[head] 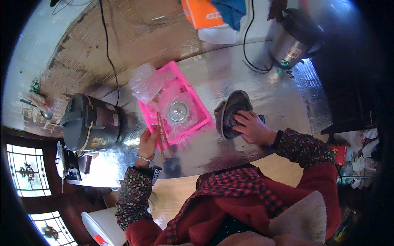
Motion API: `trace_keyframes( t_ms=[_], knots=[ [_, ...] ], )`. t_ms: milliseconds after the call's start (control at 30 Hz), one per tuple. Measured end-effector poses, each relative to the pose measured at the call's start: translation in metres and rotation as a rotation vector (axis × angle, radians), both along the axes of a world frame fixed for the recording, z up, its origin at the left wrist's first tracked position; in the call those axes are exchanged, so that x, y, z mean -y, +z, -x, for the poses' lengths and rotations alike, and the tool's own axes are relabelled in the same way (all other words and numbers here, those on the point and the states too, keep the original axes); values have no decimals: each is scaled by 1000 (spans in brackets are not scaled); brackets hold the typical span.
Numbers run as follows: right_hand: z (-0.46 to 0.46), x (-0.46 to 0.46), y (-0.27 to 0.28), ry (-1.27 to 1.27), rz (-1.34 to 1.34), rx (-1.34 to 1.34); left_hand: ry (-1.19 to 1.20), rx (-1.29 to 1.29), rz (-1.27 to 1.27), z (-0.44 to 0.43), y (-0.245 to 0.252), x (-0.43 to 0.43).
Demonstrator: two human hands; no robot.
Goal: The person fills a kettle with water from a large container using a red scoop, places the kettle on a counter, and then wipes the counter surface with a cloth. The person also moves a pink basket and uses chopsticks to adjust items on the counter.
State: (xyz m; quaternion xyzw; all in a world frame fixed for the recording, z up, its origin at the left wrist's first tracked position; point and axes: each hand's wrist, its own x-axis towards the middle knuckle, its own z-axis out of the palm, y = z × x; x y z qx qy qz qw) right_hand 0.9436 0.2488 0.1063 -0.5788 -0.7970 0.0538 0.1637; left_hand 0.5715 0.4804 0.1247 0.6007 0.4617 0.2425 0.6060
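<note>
My left hand (pixel 148 144) grips the near left rim of a pink plastic basket (pixel 199 108), its fingers against a pair of wooden chopsticks (pixel 164 138). The chopsticks lean out over the basket's near edge. Inside the basket are clear plastic bags (pixel 144 80) and a round metal lid or dish (pixel 178 112) on crumpled plastic. To the right of the basket, my right hand (pixel 253 126) holds a dark grey fabric thing, apparently a cap (pixel 236 103), against the silvery table cover (pixel 203 147). My right fingers press into its folds; its far side rises above them.
A dark electric cooker (pixel 92 123) stands at left, its black cord (pixel 107 52) crossing brown cardboard (pixel 135 33). At far right is a steel kettle (pixel 291 43) with a green light and a cord. An orange box (pixel 201 13) under blue cloth (pixel 231 10) sits at the back.
</note>
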Motion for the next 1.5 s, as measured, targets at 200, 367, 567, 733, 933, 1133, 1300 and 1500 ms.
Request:
trace_keyframes(
  t_ms=[200, 367, 567, 733, 933, 1133, 1300, 1500],
  knots=[
    [-26, 58, 7, -4, 103, -27, -75, 63, 41, -87, -10, 26],
    [-31, 84, 9, -35, 82, -58, -137, 104, 4, -158, -18, 43],
    [-7, 86, 7, -73, 64, -103, -281, 220, -7, -220, -20, 50],
    [35, 66, 3, -15, 56, -196, -205, 158, 156, -228, -12, 52],
    [104, 13, -5, -239, 26, -644, -286, 260, 52, -124, -4, 73],
    [161, -49, 12, -125, 34, -913, -157, 278, -113, -68, -20, 61],
    [138, -20, 60, -227, -382, -429, -145, 356, -428, -63, -7, -4],
    [128, -27, 62, -425, -260, -204, -811, -404, -1274, -91, -14, -21]
  ],
)
